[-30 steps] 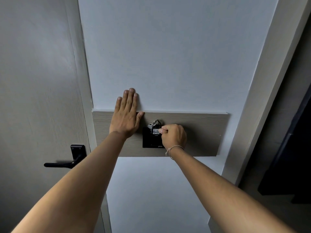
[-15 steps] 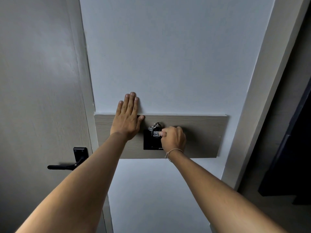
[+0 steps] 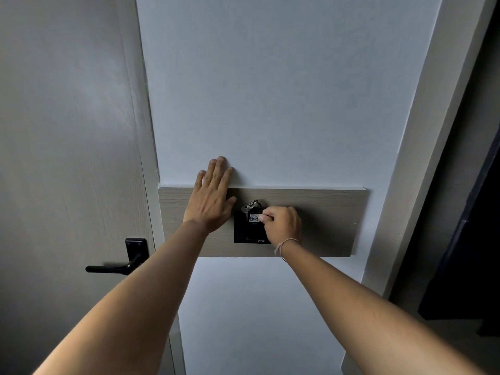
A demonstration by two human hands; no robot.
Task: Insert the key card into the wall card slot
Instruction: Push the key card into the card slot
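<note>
Right hand point(image 3: 282, 224): you pinch the labelled key card point(image 3: 255, 217) at the black wall card slot point(image 3: 250, 231).
Left hand point(image 3: 209, 197): fingers spread flat, holding nothing.
Risk: tilting jams it; the key ring point(image 3: 253, 204) may snag.

A grey door point(image 3: 62, 158) stands at the left, bearing a black lever handle point(image 3: 119, 262) that points left. A wood-grain panel point(image 3: 332, 223) runs across the pale wall point(image 3: 270, 90). At the right edge lies a dark opening point(image 3: 470, 226).

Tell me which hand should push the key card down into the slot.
Right. The right hand already pinches the key card at the black wall card slot; the left hand lies flat, braced on the wooden panel.
</note>
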